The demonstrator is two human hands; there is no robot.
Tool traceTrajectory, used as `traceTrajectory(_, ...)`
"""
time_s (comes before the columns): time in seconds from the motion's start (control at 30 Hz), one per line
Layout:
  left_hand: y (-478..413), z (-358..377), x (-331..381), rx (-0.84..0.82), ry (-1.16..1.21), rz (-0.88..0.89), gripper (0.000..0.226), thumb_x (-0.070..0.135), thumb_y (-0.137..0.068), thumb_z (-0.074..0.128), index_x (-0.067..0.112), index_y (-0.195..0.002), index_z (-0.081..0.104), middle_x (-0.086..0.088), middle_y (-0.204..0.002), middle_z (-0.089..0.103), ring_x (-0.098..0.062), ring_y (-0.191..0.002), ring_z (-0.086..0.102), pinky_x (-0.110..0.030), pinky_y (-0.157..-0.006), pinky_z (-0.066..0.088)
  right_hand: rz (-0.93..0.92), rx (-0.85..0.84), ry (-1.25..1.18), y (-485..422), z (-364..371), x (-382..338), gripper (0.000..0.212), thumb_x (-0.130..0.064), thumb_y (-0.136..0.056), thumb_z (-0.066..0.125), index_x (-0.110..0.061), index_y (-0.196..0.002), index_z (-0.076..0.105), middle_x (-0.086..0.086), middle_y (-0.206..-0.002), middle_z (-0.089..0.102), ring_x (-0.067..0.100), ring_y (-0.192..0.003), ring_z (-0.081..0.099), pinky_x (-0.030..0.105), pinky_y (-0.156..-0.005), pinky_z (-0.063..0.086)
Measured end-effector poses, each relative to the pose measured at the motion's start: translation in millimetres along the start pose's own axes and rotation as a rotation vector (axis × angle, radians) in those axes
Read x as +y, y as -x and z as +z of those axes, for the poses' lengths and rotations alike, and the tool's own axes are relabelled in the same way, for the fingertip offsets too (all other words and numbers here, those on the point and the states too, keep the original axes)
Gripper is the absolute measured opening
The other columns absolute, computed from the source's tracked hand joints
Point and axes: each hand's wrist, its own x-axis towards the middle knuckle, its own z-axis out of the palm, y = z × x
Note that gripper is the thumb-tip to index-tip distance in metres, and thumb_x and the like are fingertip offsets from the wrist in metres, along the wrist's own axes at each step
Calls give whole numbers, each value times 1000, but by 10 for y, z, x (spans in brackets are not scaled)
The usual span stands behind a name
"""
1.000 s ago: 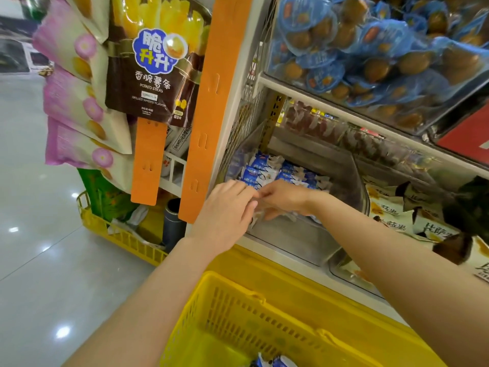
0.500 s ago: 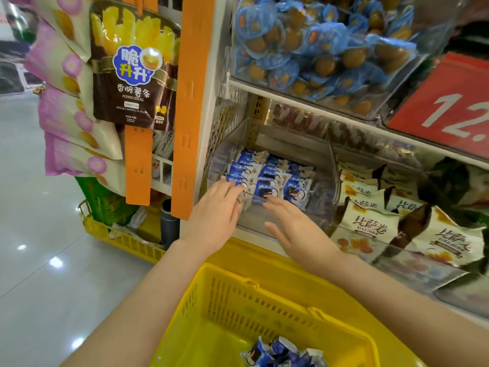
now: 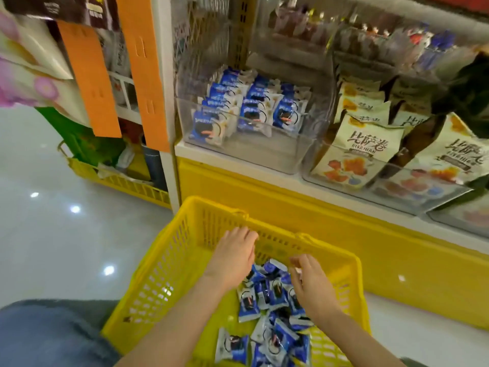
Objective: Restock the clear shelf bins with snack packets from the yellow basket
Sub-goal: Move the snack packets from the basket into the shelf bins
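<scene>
Snack packets (image 3: 267, 295), the blue and white ones, are heaped in the yellow basket (image 3: 164, 260) right under both hands. Left hand (image 3: 232, 256) is spread loose, right hand (image 3: 311, 284) lightly curled, neither gripping anything. Clear bin (image 3: 251, 154) with more packets sits up past the fingertips.

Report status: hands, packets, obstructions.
Left hand and right hand open, empty, over yellow basket. Blue snack packets piled below. Clear bin part-filled. Path to bin unobstructed.
</scene>
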Motion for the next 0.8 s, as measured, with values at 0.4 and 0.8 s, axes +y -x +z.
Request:
traceTrajectory(0.4, 604, 1575, -524, -976, 246, -322, 56, 32, -95, 50, 8, -142, 31, -12, -146, 36, -25, -130, 39, -32, -102, 33, 455, -270, -30, 73, 767, 735, 69, -25, -94, 53, -2, -146, 15, 14, -151, 22, 27, -141, 20, 33, -114, 24)
traceTrajectory(0.8, 611, 1773, -526, -1074, 19, -171, 41, 29, -87, 63, 9, -121, 54, -12, -124, 52, -27, -112, 51, -34, -90, 41, 544, -269, -103, 147, 1009, 812, 59, -28, -83, 70, -5, -131, 45, 11, -135, 40, 28, -111, 52, 33, -92, 44)
